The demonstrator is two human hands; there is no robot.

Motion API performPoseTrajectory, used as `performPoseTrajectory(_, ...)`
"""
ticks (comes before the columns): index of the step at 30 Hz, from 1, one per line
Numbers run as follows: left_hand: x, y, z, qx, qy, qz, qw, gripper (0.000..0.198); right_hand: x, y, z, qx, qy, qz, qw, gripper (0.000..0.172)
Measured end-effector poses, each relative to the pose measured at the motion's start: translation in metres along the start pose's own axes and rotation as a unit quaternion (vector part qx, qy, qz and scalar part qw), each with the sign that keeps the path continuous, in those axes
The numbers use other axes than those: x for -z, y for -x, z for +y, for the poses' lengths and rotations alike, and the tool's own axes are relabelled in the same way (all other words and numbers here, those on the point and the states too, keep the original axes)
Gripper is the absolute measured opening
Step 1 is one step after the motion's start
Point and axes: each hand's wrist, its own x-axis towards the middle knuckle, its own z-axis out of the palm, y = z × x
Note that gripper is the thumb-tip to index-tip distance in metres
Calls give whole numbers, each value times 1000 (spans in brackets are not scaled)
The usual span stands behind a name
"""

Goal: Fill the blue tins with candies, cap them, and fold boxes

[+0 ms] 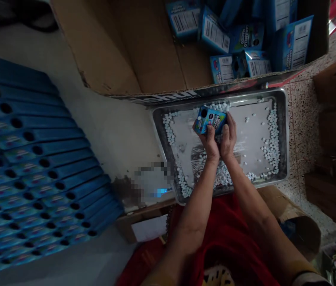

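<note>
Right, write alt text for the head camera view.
A person's left hand and right hand hold a blue carton over a metal tray of small pale pellets. Beyond it is an open cardboard box holding similar cartons; stacked cartons line the left.

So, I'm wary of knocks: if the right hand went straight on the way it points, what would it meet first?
Past the box it holds, the right hand would probably meet the carton first; height over the tray is unclear, so it might brush pellets sooner.
</note>
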Motion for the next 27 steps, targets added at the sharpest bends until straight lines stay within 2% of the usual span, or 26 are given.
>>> performPoseTrajectory(3, -6, 12, -8, -77, 62, -22, 995, 45, 5, -3, 6, -105, -148, 53, 982, 51)
performPoseTrajectory(6, 0, 36, -4, -80, 19, -39, 996, 50, 13, -15, 13, -199, -277, 79, 937, 49)
performPoseTrajectory(10, 24, 70, 29, -151, -93, -27, 984, 51, 29, -30, 6, -312, -374, 90, 869, 20)
performPoseTrajectory(13, 46, 77, 59, -211, -154, -75, 962, 47, 39, -28, -23, -370, -410, 46, 832, 19)
performPoseTrajectory(15, 57, 74, 73, -227, -215, -104, 944, 44, 40, -19, -52, -349, -430, 6, 833, 22)
performPoseTrajectory(17, 64, 71, 81, -225, -279, -123, 925, 41, 35, -8, -83, -303, -439, -22, 846, 24)
performPoseTrajectory(21, 69, 75, 87, -238, -341, -147, 898, 38, 11, 8, -136, -193, -379, -67, 902, 36)
performPoseTrajectory(23, 70, 80, 89, -253, -342, -153, 892, 38, 1, 12, -150, -150, -340, -81, 925, 38)
performPoseTrajectory(27, 79, 83, 93, -281, -344, -141, 885, 37, -7, 17, -158, -111, -294, -96, 944, 37)
